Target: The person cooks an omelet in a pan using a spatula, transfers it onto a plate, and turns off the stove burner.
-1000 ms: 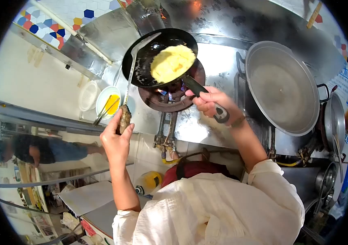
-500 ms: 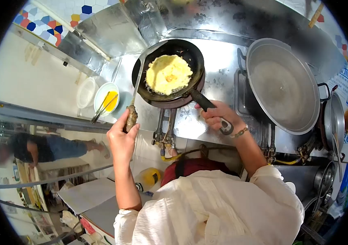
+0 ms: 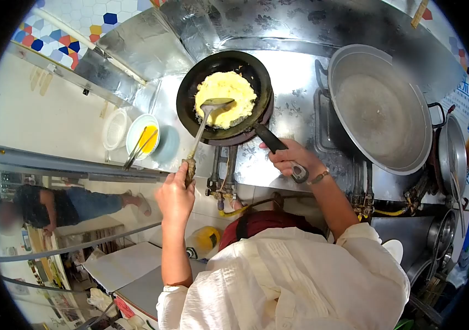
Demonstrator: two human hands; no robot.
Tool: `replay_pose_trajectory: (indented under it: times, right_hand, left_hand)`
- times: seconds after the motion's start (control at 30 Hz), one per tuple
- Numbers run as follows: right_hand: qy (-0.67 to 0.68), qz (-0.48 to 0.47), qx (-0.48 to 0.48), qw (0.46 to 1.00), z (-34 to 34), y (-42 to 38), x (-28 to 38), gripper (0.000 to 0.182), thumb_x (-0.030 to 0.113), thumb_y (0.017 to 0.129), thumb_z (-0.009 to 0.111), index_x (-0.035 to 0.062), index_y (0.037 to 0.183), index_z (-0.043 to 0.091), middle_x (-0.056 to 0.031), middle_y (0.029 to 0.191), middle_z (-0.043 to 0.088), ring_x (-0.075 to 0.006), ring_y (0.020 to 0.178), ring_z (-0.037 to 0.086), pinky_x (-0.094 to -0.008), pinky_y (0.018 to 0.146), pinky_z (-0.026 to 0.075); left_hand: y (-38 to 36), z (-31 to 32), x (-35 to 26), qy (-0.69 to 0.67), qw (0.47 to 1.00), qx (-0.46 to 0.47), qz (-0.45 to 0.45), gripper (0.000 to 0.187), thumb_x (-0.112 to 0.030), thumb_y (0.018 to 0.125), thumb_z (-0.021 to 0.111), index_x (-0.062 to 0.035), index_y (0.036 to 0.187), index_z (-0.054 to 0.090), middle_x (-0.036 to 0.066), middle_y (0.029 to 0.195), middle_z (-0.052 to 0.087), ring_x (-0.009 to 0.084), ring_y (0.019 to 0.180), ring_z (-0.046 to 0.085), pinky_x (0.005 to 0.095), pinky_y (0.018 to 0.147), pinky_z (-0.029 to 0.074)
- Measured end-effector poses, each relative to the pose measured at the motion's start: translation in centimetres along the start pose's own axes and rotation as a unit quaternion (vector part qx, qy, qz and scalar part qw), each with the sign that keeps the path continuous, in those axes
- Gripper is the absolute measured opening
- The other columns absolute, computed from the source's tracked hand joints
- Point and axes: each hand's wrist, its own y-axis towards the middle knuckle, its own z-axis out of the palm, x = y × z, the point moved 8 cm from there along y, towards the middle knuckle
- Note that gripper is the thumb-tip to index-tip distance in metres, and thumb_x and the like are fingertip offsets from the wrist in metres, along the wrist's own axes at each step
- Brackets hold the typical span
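My left hand point(image 3: 177, 190) is closed around the wrapped grip of a metal spatula point(image 3: 201, 122). The spatula's blade lies over the yellow egg point(image 3: 225, 91), near the middle of its surface. Round and slightly ragged at its edge, the egg sits in a black frying pan point(image 3: 188, 99) on the burner. Oil shows along the egg's lower edge. My right hand point(image 3: 295, 159), with a bracelet at the wrist, grips the pan's dark handle point(image 3: 270, 137).
Left of the pan stands a white bowl point(image 3: 131, 133) with yellow liquid and chopsticks point(image 3: 134, 151), beside a white strainer-like container point(image 3: 114, 124). A large grey pot point(image 3: 377, 110) occupies the right burner. Gas valves point(image 3: 221, 190) run along the stove's front. Beyond the glass at left, a person point(image 3: 75, 206) stands.
The spatula has swung from the pan's left rim onto the egg, my left hand shifting right and slightly down. My right hand stays on the pan handle.
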Motion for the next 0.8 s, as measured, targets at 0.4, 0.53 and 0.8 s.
replay_pose_trajectory:
  times: [0.4, 0.53, 0.8]
  right_hand:
    - [-0.009, 0.000, -0.005, 1.000, -0.7, 0.6, -1.0, 0.052, 0.012, 0.082, 0.066, -0.0021, 0.123, 0.038, 0.0003, 0.069, 0.047, -0.0040, 0.049, 0.042, -0.0185, 0.040, 0.037]
    - [-0.023, 0.007, -0.003, 1.000, -1.3, 0.6, -1.4, 0.058, 0.015, 0.082, 0.064, -0.0026, 0.128, 0.034, -0.0013, 0.074, 0.043, -0.0045, 0.051, 0.039, -0.0185, 0.041, 0.035]
    - [0.021, -0.045, -0.037, 0.998, -1.9, 0.3, -1.2, 0.048, 0.033, 0.090, 0.054, 0.0013, 0.123, 0.041, -0.0106, 0.090, 0.060, -0.0092, 0.061, 0.054, -0.0201, 0.048, 0.047]
  left_hand:
    - [-1.5, 0.8, -0.6, 0.054, 0.997, 0.056, 0.026, 0.048, -0.011, 0.066, 0.070, -0.0110, 0.113, 0.060, 0.013, 0.079, 0.062, 0.0314, 0.069, 0.062, 0.0412, 0.060, 0.050]
    - [-1.3, 0.4, -0.7, 0.045, 0.998, 0.040, 0.034, 0.046, -0.010, 0.067, 0.069, -0.0108, 0.113, 0.061, 0.012, 0.079, 0.061, 0.0300, 0.070, 0.062, 0.0404, 0.061, 0.050]
    - [1.7, 2.8, -2.5, 0.046, 0.995, 0.009, 0.089, 0.047, -0.008, 0.066, 0.067, -0.0109, 0.113, 0.061, 0.012, 0.077, 0.061, 0.0288, 0.068, 0.062, 0.0393, 0.060, 0.050]
